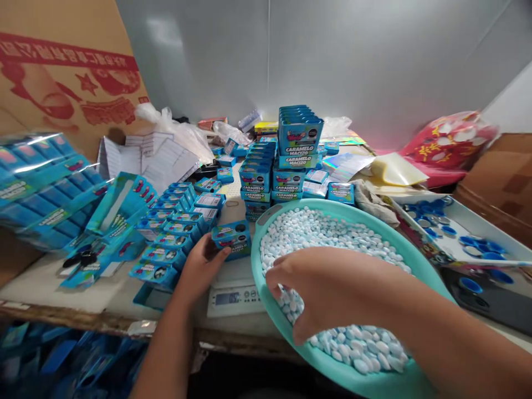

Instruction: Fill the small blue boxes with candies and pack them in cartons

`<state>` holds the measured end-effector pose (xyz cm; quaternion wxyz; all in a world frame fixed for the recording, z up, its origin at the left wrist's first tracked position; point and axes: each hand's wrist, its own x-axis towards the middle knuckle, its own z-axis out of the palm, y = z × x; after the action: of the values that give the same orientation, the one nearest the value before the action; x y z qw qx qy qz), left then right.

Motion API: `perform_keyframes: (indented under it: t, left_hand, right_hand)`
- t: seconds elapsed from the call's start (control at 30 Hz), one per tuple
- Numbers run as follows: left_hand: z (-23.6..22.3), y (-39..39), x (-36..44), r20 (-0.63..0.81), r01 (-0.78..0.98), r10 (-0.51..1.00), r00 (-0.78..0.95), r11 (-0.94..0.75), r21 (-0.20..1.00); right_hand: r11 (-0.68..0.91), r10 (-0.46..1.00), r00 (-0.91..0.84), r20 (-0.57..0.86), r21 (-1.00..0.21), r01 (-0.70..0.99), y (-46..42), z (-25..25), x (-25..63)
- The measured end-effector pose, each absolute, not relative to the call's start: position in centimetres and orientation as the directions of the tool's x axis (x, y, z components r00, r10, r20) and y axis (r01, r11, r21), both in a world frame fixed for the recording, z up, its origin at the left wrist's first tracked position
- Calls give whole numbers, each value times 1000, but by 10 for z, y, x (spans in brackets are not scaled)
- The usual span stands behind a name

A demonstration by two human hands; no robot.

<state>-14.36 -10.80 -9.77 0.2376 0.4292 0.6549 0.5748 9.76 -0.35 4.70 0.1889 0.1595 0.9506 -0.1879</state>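
My left hand (201, 263) grips a small blue candy box (231, 239), thumb on its front face, above a white digital scale (236, 302). A large turquoise basin (260, 266) full of pale blue and white candies (357, 354) tilts beside the scale. Over these candies my right hand (320, 288) bends down, its thumb apart from its curved fingers and candies showing through the gap. Rows of small blue boxes (166, 252) stand left of my left hand. Stacks of blue display boxes (288, 180) marked "Caramelo Macizo" rise behind the basin.
Plastic-wrapped blue boxes (45, 183) and a large cardboard carton (66, 72) are at the left. On the right sit a white tray (453, 224) with blue caps and a red bag (453, 141). More blue boxes (62, 360) lie below the table edge.
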Motion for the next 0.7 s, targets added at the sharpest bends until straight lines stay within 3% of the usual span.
perform_keyframes:
  t: [0.1,0.23,0.4,0.6,0.7]
  left_hand:
    - [-103,-108,-144,144,218,855,-498,-37,975]
    - [-104,-110,-146,206,240,766,-609,-69,968]
    - [-103,-113,-147,293,264,673,-679,-148,953]
    - [-101,-115,-143,371,305,582,-723,-212,928]
    - [-101,-116,-142,387,319,562,-731,-220,922]
  right_hand:
    - [902,218,-870,-441,-249,352,-14,42,94]
    - [895,247,-862,-442,-237,378,-14,39,93]
    - [863,299,-779,-550,-192,467,-7,35,88]
    - [727,568,-617,-546,-19,686,21,29,84]
    - [701,622,-608,-494,6,713,40,26,87]
